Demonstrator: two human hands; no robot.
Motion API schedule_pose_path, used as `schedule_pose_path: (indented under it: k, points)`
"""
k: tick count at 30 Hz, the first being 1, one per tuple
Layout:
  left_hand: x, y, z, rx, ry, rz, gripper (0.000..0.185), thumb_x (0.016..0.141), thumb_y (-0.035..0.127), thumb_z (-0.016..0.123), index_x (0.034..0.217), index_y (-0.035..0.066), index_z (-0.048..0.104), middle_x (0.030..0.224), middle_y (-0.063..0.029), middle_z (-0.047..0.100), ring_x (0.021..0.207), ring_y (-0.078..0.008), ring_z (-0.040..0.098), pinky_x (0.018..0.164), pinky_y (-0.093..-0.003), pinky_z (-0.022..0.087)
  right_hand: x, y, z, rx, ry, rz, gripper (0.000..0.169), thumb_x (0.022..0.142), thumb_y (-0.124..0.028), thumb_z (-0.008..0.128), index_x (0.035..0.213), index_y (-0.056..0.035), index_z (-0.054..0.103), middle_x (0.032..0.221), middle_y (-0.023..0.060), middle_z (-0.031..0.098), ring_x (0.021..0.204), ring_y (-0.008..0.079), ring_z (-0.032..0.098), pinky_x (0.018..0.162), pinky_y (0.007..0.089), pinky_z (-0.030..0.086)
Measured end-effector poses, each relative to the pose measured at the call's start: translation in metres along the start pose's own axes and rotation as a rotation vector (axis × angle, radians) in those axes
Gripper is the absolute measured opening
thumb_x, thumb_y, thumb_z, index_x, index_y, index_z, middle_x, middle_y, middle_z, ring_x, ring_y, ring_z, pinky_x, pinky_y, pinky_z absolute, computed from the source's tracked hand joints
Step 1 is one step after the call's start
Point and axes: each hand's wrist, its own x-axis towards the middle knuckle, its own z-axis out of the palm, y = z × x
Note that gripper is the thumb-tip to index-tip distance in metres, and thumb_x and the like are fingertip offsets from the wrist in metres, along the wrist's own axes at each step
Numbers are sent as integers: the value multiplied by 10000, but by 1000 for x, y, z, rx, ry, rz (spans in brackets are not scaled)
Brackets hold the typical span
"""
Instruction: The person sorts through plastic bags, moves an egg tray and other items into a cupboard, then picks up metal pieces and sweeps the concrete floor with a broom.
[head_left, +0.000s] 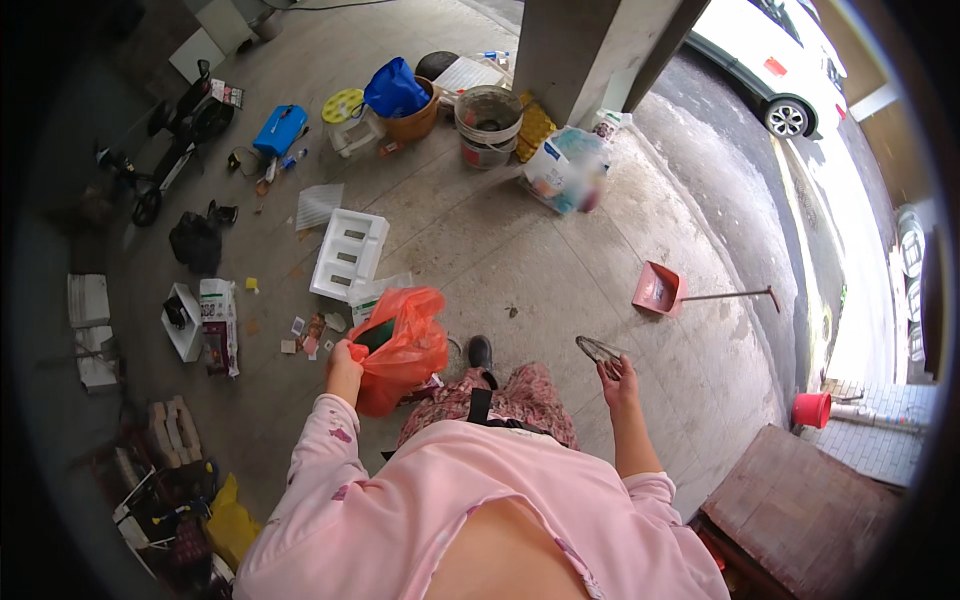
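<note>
My left hand (347, 369) grips the upper edge of a red plastic bag (401, 360), which hangs in front of my left leg. Something dark green (376, 335) shows through the bag's mouth; what it is cannot be told. On the other side, my right hand (619, 381) holds a pair of thin metal tongs (598, 350), their tips pointing away from me over bare floor. Paper scraps and small litter (311, 334) lie on the floor just left of the bag. A white foam packing tray (349, 255) rests beyond it.
A pink dustpan (660, 289) with a long handle lies ahead right. Farther off stand a paint bucket (487, 124), a brown tub (410, 112) and a stuffed plastic bag (566, 169) near a pillar (574, 60). At left are an electric scooter (176, 142) and a foam box (181, 322). A wooden tabletop (799, 499) is at right.
</note>
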Motion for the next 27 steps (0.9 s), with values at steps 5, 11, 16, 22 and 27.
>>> schedule_pose_path:
  k: [5, 11, 16, 22, 27]
  points:
    - [14, 9, 38, -11, -94, 38, 49, 679, 44, 469, 715, 69, 446, 631, -52, 487, 504, -203, 499, 444, -321, 429, 48, -22, 73, -130, -45, 54, 272, 760, -155, 557, 904, 54, 458, 854, 169, 483, 785, 274, 504, 708, 388, 493]
    - [-13, -3, 111, -152, -69, 42, 90, 679, 14, 479, 739, 65, 521, 748, -48, 520, 619, -190, 520, 527, -308, 443, 133, -71, 163, -201, -121, 21, 288, 750, -140, 561, 943, 41, 446, 926, 143, 462, 830, 263, 486, 739, 395, 481]
    - [-29, 0, 143, -258, -129, 29, 115, 697, 39, 456, 790, 83, 508, 780, -56, 515, 694, -216, 520, 616, -361, 450, 195, -100, 256, -260, -289, 87, 274, 745, -130, 561, 950, 21, 459, 884, 114, 481, 800, 243, 501, 722, 362, 480]
    - [-53, 8, 179, -310, -23, 92, 113, 712, 75, 428, 800, 94, 496, 811, -80, 521, 736, -260, 517, 676, -426, 441, 265, -114, 365, -438, -421, 169, 262, 739, -125, 562, 947, 4, 467, 875, 98, 491, 789, 220, 510, 705, 318, 474]
    - [-65, 11, 209, -358, 9, 30, 124, 704, 76, 435, 800, 91, 512, 814, -85, 532, 721, -276, 528, 651, -419, 450, 284, -111, 459, -586, -364, 89, 217, 730, -136, 560, 893, -10, 491, 843, 87, 497, 784, 206, 497, 714, 305, 466]
